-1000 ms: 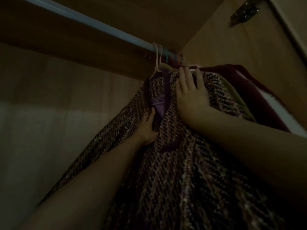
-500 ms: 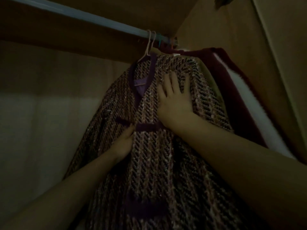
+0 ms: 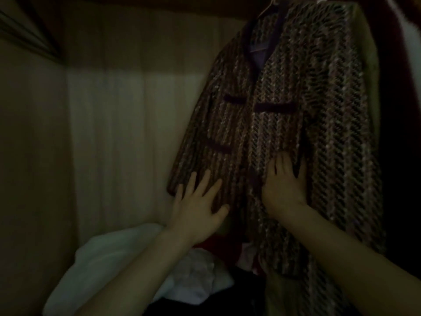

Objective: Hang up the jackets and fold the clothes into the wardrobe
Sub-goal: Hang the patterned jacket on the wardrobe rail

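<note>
While hung, tweed jacket (image 3: 296, 110) under flat left hand (image 3: 198, 208), flat right hand (image 3: 284, 185).

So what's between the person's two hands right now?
In the head view, the tweed jacket's front opening edge hangs between the left hand and right hand; both lie flat on the jacket.

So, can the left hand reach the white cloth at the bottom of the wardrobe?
Probably yes: the left hand lies flat on the jacket, holding nothing, and the white cloth lies uncovered just below it.
</note>
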A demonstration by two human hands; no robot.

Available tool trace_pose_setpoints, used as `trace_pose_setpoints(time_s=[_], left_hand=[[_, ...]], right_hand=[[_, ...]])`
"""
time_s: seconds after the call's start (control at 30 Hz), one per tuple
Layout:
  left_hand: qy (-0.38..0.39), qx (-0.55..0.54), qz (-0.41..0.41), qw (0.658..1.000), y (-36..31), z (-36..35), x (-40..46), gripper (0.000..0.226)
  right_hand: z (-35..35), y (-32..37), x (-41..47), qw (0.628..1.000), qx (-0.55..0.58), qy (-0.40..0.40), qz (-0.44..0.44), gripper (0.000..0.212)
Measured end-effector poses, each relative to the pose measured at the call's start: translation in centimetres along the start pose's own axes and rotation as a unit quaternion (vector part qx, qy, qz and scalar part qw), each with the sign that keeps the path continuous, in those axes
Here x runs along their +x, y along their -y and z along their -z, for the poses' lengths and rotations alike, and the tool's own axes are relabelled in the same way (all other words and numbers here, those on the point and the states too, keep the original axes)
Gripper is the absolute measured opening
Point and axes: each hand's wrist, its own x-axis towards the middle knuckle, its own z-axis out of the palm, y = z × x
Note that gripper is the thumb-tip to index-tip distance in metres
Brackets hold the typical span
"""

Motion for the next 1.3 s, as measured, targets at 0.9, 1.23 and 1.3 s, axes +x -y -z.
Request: trace_pose_setpoints(time_s=[0.9, 1.23, 1.3], left_hand=[[0.133, -0.047, -0.048, 0.989, -3.6, 3.3, -27.4, 0.077], [0.220, -0.075, -0.100, 0.967, -15.3, 5.4, -34.7, 0.076], [0.247, -0.085, -0.099, 0.960, -17.9, 5.8, -36.3, 0.075]], right_hand=[[9.3, -1.5, -33.5, 0.968, 0.124, 0.197, 0.089, 0.068], [14.6, -11.0, -44.4, 0.959, 0.147, 0.243, -0.013, 0.070], [15.4, -12.8, -47.0, 0.957, 0.138, 0.255, -0.027, 0.070]])
